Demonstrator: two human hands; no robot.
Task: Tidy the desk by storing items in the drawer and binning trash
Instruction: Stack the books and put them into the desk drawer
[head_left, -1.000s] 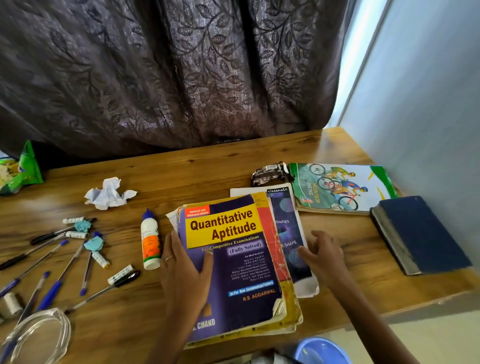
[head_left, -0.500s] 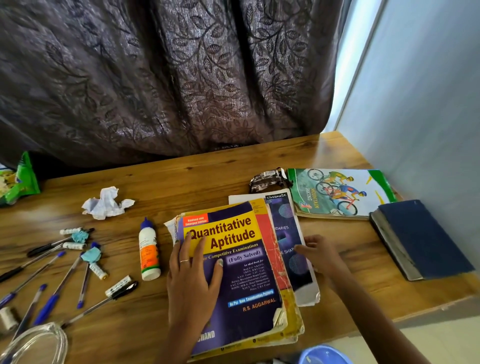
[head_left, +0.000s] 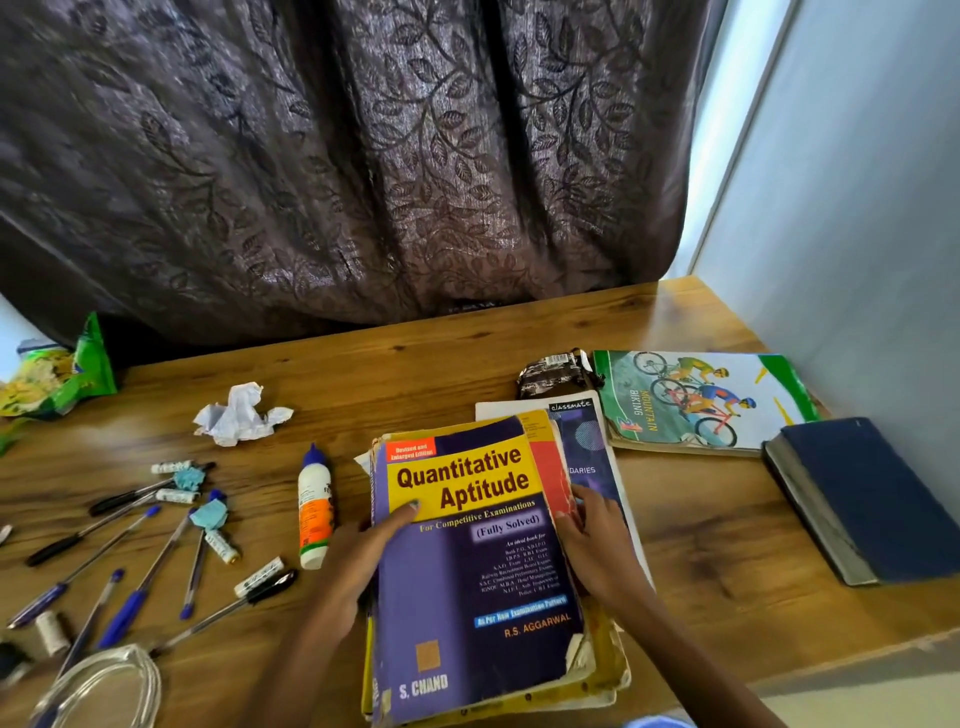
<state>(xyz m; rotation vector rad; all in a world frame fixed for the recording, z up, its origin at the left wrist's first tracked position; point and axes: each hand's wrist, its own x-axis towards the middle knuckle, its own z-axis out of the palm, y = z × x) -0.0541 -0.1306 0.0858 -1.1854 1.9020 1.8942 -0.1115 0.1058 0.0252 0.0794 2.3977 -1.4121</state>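
- At the near edge of the counter (head_left: 426, 374), left hand (head_left: 353, 566) clasping the spine side of the Quantitative Aptitude book (head_left: 467, 561); thumb laid over the yellow title panel, fingers (head_left: 400, 517) curled round the edge.
- On the opposite side, right hand (head_left: 597, 551) gripping the book's worn page edge, fingers bent over it near the red strip.
- Beneath the book, partly covered, a Classmate notebook (head_left: 587, 441) lying flat; only its far and right parts visible.
- Just beside that, farther right, a mountain biking notebook (head_left: 696, 400), with a crumpled dark wrapper (head_left: 553, 371) touching its left edge.
- Near the right edge, close to the wall, a thick dark blue book (head_left: 872, 499) lying flat, apart from the others.
- Left of the held book, a white glue bottle (head_left: 313, 506) with blue cap, lying on its side.
- Beyond the bottle, a crumpled white paper ball (head_left: 239, 415); at the far left, a green snack packet (head_left: 57, 374).
- Scattered over the left part, pens (head_left: 124, 603), loose caps and small teal scraps; coiled clear tubing (head_left: 104, 686) at the near left corner.
- Behind everything, a dark leaf-patterned curtain (head_left: 337, 156).
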